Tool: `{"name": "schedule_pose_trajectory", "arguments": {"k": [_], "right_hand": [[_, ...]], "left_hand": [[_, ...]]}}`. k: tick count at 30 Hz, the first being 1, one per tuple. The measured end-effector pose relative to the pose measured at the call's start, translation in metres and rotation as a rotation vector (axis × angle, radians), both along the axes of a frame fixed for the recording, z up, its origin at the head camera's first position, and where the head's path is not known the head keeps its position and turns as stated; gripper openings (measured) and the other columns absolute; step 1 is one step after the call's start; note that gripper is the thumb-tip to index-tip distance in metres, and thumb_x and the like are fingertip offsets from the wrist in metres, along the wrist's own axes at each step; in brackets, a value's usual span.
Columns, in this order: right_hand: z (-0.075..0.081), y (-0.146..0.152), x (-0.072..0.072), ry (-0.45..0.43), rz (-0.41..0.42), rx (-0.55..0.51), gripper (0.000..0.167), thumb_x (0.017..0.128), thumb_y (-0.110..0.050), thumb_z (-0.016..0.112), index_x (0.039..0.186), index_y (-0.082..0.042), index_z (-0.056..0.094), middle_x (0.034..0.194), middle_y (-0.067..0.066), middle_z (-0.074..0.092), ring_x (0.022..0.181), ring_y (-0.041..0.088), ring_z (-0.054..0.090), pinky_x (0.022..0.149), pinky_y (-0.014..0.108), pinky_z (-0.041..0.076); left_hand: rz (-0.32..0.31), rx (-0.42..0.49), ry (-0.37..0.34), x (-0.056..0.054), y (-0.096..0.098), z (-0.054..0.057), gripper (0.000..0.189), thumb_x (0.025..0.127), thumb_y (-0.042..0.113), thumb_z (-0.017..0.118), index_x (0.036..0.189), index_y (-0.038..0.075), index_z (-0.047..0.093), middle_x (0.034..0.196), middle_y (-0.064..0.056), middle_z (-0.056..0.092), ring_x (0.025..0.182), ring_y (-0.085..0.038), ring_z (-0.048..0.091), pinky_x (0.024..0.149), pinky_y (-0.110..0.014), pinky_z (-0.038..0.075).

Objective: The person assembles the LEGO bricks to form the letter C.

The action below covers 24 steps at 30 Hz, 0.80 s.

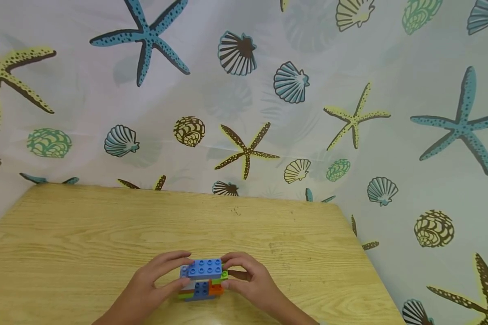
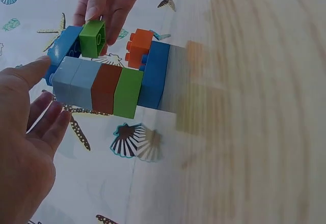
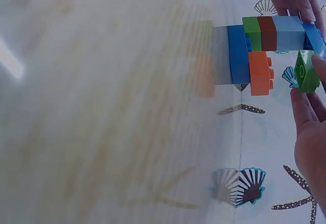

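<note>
A small structure of toy building bricks stands on the wooden table. Its base is a blue brick [image 2: 155, 76]. On one end rise a green brick [image 2: 127, 92], a brown brick [image 2: 106, 88] and light blue bricks [image 2: 76, 84]; an orange brick [image 3: 259, 73] sits on the other end. Across the top lies a blue eight-stud brick [image 1: 205, 268], tilted, with a lime green brick [image 2: 92, 39] under its right end, apart from the orange one. My left hand [image 1: 146, 284] holds the upper left end between thumb and fingers. The right hand [image 1: 254, 280] pinches the lime green brick.
The wood-grain table [image 1: 105, 221] extends around the structure. Behind it and along its right side hangs a white cloth [image 1: 260, 104] printed with starfish and shells. The table's right edge [image 1: 370, 257] runs beside this cloth.
</note>
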State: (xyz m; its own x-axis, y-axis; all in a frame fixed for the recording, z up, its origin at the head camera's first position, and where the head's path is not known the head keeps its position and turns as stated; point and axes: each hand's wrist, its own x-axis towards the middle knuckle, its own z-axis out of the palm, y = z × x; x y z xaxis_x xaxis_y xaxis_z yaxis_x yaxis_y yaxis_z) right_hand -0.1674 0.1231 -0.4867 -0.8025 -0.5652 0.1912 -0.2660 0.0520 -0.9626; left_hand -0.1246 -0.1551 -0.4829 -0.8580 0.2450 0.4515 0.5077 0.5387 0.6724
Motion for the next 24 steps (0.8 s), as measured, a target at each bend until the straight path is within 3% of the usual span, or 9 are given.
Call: {"name": "schedule_pose_trajectory", "arguments": {"k": [4,10,16,18,24], "right_hand": [[0.0,0.0,0.0,0.037,0.01,-0.022,0.024,0.095,-0.009,0.07,0.116,0.0,0.063,0.136,0.021,0.054,0.123,0.013,0.059,0.104,0.033,0.052],[-0.002,0.001,-0.001,0.086,0.025,-0.051,0.023,0.095,-0.006,0.069,0.117,0.002,0.064,0.133,0.025,0.055,0.118,0.01,0.061,0.103,0.032,0.053],[0.0,0.0,-0.003,0.07,0.0,-0.031,0.024,0.094,-0.008,0.07,0.116,0.001,0.065,0.132,0.023,0.057,0.121,0.012,0.061,0.103,0.033,0.053],[0.004,0.0,-0.005,0.046,-0.026,-0.012,0.024,0.094,-0.009,0.071,0.116,0.0,0.066,0.132,0.022,0.058,0.122,0.014,0.062,0.103,0.032,0.053],[0.015,0.0,-0.014,-0.093,-0.087,0.025,0.028,0.094,-0.009,0.071,0.121,0.0,0.068,0.135,0.017,0.06,0.122,0.023,0.062,0.098,0.029,0.055]], "left_hand": [[0.011,0.028,-0.03,0.003,-0.007,-0.001,0.038,0.09,0.032,0.076,0.126,0.037,0.067,0.131,0.015,0.062,0.119,-0.004,0.059,0.091,-0.027,0.057],[-0.046,0.057,-0.073,0.004,-0.01,-0.001,0.032,0.089,0.03,0.077,0.119,0.035,0.07,0.125,0.013,0.065,0.113,0.0,0.061,0.087,-0.026,0.058],[-0.1,0.226,-0.314,-0.003,-0.01,0.003,0.027,0.093,0.026,0.074,0.119,0.027,0.071,0.127,0.002,0.063,0.117,-0.001,0.061,0.094,-0.028,0.057],[-0.107,0.272,-0.352,-0.005,-0.009,0.003,0.026,0.093,0.023,0.073,0.119,0.022,0.071,0.127,-0.002,0.063,0.118,-0.007,0.062,0.095,-0.03,0.057],[-0.021,0.322,-0.472,-0.018,-0.002,0.007,0.023,0.092,0.026,0.074,0.115,0.021,0.073,0.125,-0.003,0.066,0.116,-0.02,0.064,0.092,-0.027,0.058]]}}
